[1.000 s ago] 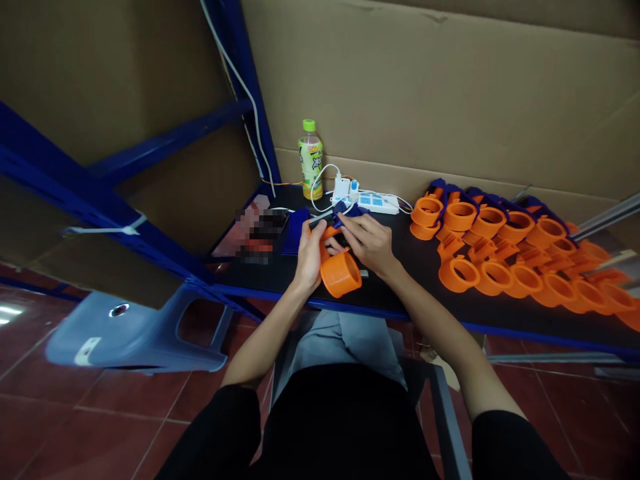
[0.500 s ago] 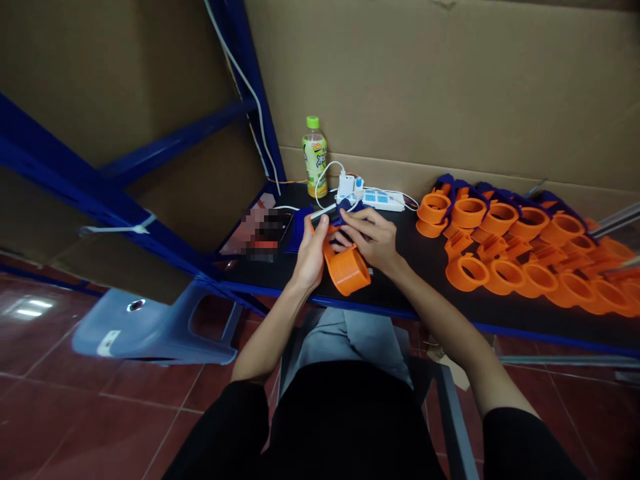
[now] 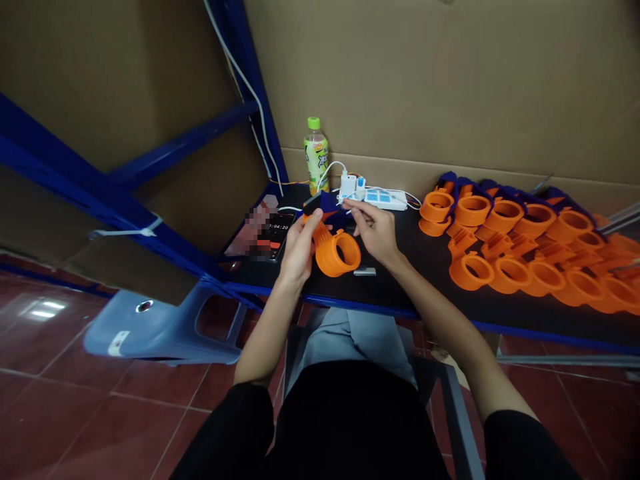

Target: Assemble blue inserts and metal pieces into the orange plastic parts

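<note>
1. The left hand (image 3: 299, 248) is closed around the arm of an orange part (image 3: 337, 257), holding it off the bench just above the front edge, its ring turned toward the right hand.
2. The right hand (image 3: 379, 233) has its thumb and forefinger drawn nearly together, beside a dark blue piece (image 3: 329, 202) at the far end of the orange part. I cannot tell whether anything sits in that pinch, or how the 2 pieces are joined.
3. The step in hand looks like fine fingertip work at that blue piece, the left hand steadying. My judgement is that the next move calls for a firm left grip and a light, exact pinch from the right.
4. A small silver piece (image 3: 365, 271) lies on the bench (image 3: 400, 280); no marking on it can be read.
5. Left of the hands, a phone (image 3: 281, 232) displays white digits ending "04:20"; the part before them is pixelated.
6. To the right stand rows of similar orange parts (image 3: 513, 274), without readable writing.
7. Behind, a white power strip (image 3: 384, 198) has blue sockets and no legible brand.
8. The green-capped bottle (image 3: 316, 157) carries bold dark lettering, too small to read surely.
</note>
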Demonstrator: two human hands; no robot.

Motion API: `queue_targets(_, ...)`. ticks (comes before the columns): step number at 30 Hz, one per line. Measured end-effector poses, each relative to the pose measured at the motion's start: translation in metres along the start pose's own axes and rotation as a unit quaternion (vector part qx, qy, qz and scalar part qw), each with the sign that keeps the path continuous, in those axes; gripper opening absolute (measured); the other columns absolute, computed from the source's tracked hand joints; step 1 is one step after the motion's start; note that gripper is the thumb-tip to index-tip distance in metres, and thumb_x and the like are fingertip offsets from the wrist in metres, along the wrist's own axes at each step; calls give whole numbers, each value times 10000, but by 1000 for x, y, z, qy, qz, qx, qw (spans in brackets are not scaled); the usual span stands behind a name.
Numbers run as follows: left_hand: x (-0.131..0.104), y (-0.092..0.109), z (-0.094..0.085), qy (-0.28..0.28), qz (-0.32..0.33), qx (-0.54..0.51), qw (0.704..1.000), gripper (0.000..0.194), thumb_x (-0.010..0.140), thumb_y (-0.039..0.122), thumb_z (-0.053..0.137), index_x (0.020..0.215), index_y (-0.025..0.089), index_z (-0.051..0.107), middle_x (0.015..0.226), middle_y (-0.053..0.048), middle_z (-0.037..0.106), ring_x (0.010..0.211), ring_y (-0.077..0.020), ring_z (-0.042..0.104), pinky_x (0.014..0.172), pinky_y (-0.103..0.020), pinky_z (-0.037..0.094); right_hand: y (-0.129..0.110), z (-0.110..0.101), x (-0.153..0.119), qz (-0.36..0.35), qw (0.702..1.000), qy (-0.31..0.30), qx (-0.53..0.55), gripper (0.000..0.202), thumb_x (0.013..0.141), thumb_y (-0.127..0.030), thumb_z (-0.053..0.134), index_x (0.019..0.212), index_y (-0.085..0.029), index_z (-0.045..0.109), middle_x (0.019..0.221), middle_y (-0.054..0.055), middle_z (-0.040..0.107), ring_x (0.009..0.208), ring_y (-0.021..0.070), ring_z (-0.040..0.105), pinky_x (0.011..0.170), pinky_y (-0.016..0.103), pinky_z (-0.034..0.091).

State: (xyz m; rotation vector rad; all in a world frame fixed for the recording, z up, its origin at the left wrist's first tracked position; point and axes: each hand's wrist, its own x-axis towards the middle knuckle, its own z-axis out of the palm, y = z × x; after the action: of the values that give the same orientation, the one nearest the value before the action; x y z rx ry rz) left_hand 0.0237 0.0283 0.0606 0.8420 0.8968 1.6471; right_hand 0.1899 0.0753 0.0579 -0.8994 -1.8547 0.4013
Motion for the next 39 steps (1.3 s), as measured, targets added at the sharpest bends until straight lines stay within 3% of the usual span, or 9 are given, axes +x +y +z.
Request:
queue_targets(5, 9, 6, -5, -17, -85, -90, 992, 268, 853, 405, 774, 977, 170, 739, 873, -51, 791, 845, -212, 787, 775, -306, 655, 5, 3, 11, 149, 966, -98, -186, 346, 1073, -348, 479, 1240, -243, 764, 1110, 46, 802, 954, 196, 757, 872, 299, 554)
queue_targets(9, 4, 14, -3, -47, -167, -115, 978, 247, 909, 351, 657, 1050, 155, 711, 974, -92, 812, 882, -228, 802, 812, -354, 685, -5, 15, 21, 178, 909, -190, -325, 392, 1064, -454, 500, 1114, -173, 768, 1149, 145, 778, 1032, 258, 755, 869, 308, 534)
queue_targets(14, -5, 23, 0, -63, -176, -143, 972, 390, 971, 391, 466, 1189, 143, 674, 1112, -148, 807, 1024, -298, 803, 877, -477, 679, -6, 29, 31, 206, 876, -249, -359, 362, 1048, -382, 501, 1089, -139, 767, 1145, 200, 766, 1028, 294, 760, 826, 325, 529)
queue_targets(19, -11, 33, 4, -74, -197, -148, 966, 632, 971, 660, 431, 1286, 153, 639, 1160, -169, 796, 1029, -333, 801, 840, -496, 685, -2, 20, 34, 210, 904, -171, -330, 305, 1044, -360, 502, 1044, -174, 744, 1091, 153, 771, 973, 269, 742, 816, 332, 510)
queue_targets(26, -5, 21, 5, -67, -128, -120, 982, 433, 894, 514, 633, 1155, 174, 692, 1178, -117, 800, 1089, -298, 777, 847, -400, 682, -3, -16, 32, 42, 988, 41, -142, 291, 1022, -461, 560, 922, -203, 651, 1043, 72, 736, 941, 193, 678, 887, 321, 528)
queue_targets(30, -1, 12, 5, -33, -66, -131, 989, 349, 818, 498, 732, 979, 191, 688, 977, -75, 806, 1059, -292, 774, 903, -398, 649, -17, -20, 22, -58, 998, -10, 3, 223, 969, -442, 650, 930, -225, 614, 1296, 103, 717, 1221, 236, 663, 1038, 407, 534)
queue_targets(33, -2, 12, 5, -23, -47, -124, 991, 332, 778, 499, 784, 872, 201, 670, 823, -35, 768, 981, -265, 778, 906, -368, 624, -24, -14, 16, -68, 991, -94, 66, 231, 966, -448, 675, 1002, -230, 608, 1415, 107, 674, 1351, 242, 621, 1166, 450, 465)
queue_targets(36, -3, 13, 4, 0, -13, -116, 993, 359, 751, 512, 829, 852, 203, 677, 804, -17, 754, 926, -226, 773, 889, -333, 604, -22, -10, 13, -65, 984, -133, 100, 286, 964, -484, 687, 1057, -224, 611, 1411, 110, 672, 1315, 229, 645, 1116, 407, 507)
queue_targets(39, -3, 11, 2, 13, 30, -104, 994, 394, 737, 517, 867, 916, 200, 717, 885, -21, 776, 927, -201, 767, 893, -309, 582, -18, -11, 13, -71, 989, -106, 77, 365, 942, -516, 716, 1141, -218, 644, 1348, 102, 692, 1240, 227, 664, 1028, 377, 544)
